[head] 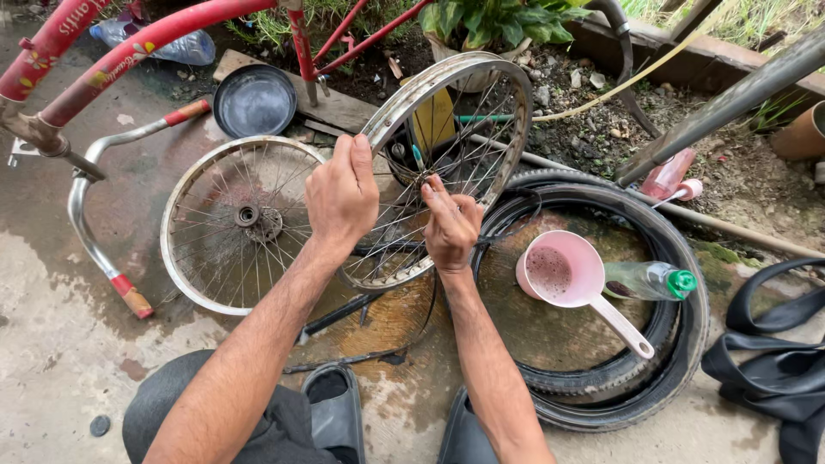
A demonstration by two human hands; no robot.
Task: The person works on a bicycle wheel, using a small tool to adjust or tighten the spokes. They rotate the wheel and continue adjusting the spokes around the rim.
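Left hand clamped on rim of bare spoked wheel, fingers curled together over rim edge at its near-left side. Right hand reaching into same wheel's spokes near hub, fingertips pinched together on something small there; cannot tell exactly what. Wheel held tilted, upper edge away from camera, lower edge resting on wet concrete ground between both forearms. Second spoked wheel lying flat on ground just left of held wheel, partly overlapped by it and by left hand. Black tyre flat on ground to the right, puddle inside its ring. Pink plastic dipper inside tyre ring, handle pointing down-right, dark water in cup. Clear bottle with green cap lying on its side, touching dipper, resting against tyre. Black inner tube heaped at far right edge, apart from tyre. Red bicycle frame upside-down across upper left, chrome handlebar with red grips lying left of flat wheel. Dark round pan on ground above flat wheel. Pink spray bottle behind tyre near a slanted pole. Black sandals at bottom between knees. Potted plant at top behind held wheel.
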